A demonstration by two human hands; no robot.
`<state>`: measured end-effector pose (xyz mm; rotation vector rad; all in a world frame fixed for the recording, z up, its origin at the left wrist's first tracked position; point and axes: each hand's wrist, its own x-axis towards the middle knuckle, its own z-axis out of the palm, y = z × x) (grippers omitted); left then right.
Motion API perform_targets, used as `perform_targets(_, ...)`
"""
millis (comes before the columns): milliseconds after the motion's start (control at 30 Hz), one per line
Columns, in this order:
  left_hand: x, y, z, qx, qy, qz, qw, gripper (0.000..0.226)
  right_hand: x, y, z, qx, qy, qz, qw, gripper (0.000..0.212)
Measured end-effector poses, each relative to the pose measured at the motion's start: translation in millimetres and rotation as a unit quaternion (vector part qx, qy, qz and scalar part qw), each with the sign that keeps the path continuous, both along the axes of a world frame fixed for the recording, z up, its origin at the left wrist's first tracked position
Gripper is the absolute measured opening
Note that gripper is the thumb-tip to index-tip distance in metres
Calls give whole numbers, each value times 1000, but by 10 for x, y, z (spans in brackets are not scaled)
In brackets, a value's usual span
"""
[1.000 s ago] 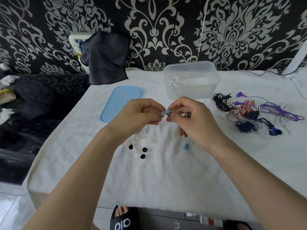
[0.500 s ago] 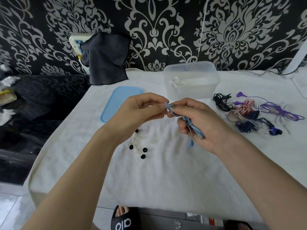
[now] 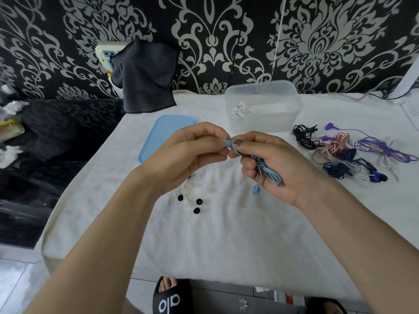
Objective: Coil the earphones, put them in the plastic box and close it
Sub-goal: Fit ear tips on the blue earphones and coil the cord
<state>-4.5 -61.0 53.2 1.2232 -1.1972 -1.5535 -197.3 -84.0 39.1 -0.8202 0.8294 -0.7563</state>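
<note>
Both hands raised above the middle of the worktop (image 3: 226, 234), which is draped in a white towel. Left hand (image 3: 188, 159) with fingers curled, pinching 1 end of the light-blue earphones (image 3: 268, 172) between thumb and fingertips. Right hand (image 3: 278, 164) curled round the coiled blue cable bundle, thumb pressing the same end just beside the left fingertips, so both grips closed on the earphones. 1 blue earbud (image 3: 256, 190) dangling from the right palm on a short length of cable, hanging clear above the towel. Behind the hands, clear plastic box (image 3: 263, 105) standing open near the wall, a white coiled earphone set (image 3: 240, 109) lying inside at its left end. Light-blue lid (image 3: 163, 132) flat on the towel to the left of the box, apart from it, partly hidden by the left hand. To the right of the box, a heap of other earphones (image 3: 347, 152): black, purple, red-and-white, dark blue, tangled close together. Below the left wrist, small loose ear tips (image 3: 189, 199) scattered on the towel, 3 black and several white. Dark cloth (image 3: 145, 75) hanging against the patterned wall at the back left corner. A black slipper (image 3: 170, 298) on the floor under the near edge.
</note>
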Motion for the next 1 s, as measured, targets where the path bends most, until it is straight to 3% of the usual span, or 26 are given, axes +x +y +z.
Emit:
perform_targets(267, -8, 27, 9, 37, 47, 4, 998, 15, 18, 1, 5, 60, -44, 11, 997, 8)
perform_targets(533, 16, 51, 34, -32, -8, -1, 999, 3, 34, 12, 7, 94, -71, 2, 993, 9)
perform_targets(800, 32, 45, 9, -74, -70, 5, 995, 9, 54, 45, -13, 94, -76, -9, 993, 8)
perform_targets(1000, 35, 45, -17, -94, -52, 12, 994, 9, 70, 56, -3, 103, -110, -9, 989, 13)
